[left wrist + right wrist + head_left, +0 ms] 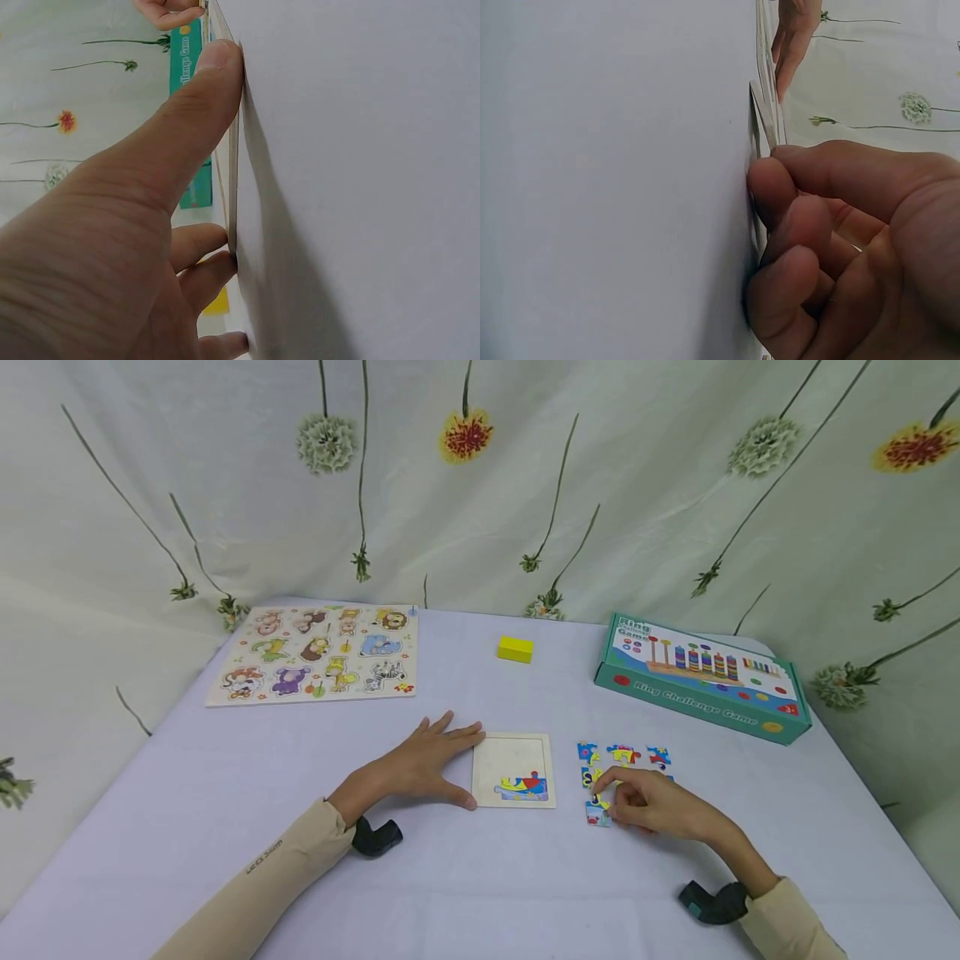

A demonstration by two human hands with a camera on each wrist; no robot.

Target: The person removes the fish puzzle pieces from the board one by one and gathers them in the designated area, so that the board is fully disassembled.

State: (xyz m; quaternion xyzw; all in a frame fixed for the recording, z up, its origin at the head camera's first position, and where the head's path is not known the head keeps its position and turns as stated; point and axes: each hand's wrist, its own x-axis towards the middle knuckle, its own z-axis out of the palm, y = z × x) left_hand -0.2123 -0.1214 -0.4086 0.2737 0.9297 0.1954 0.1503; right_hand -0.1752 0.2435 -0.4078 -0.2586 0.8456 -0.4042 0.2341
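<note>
A square wooden puzzle tray (pixel 513 753) lies mid-table, with a few joined puzzle pieces (pixel 523 787) in its lower right part. My left hand (pixel 423 764) rests at the tray's left side, fingers spread; thumb and index fingertip touch its edge. To the right of the tray, my right hand (pixel 660 802) pinches a jigsaw piece (pixel 763 112) between thumb and index finger, one edge tilted up off the cloth. Loose colourful pieces (pixel 623 753) lie around and partly beneath that hand, so some are hidden.
An animal puzzle board (pixel 315 652) lies at the back left. Behind the tray sits a yellow block (pixel 515 649). A green Ring Challenge Game box (pixel 705 677) stands at the back right, near a flowered cloth backdrop (pixel 465 510). White cloth covers the table.
</note>
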